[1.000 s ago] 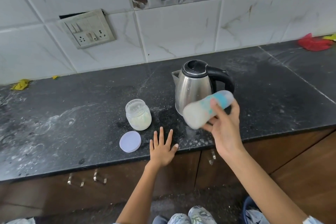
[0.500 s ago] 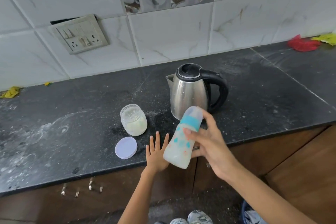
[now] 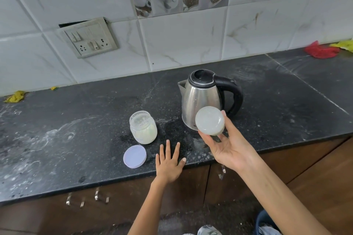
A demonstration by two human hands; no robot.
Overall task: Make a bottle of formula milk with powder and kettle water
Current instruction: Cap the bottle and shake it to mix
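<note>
Bottle (image 3: 209,123), probably light, smooth plastic, is lying base-toward-camera in front of the kettle (image 3: 202,99), right hand (image 3: 229,147) clasping its sides.

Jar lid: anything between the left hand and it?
Nothing visible. The left hand lies flat on the counter, and the jar lid sits just to its left with bare counter between. The open powder jar stands behind the lid.

Steel-and-black kettle (image 3: 200,101), lilac lid (image 3: 134,156), speckled black counter (image 3: 76,120).
</note>
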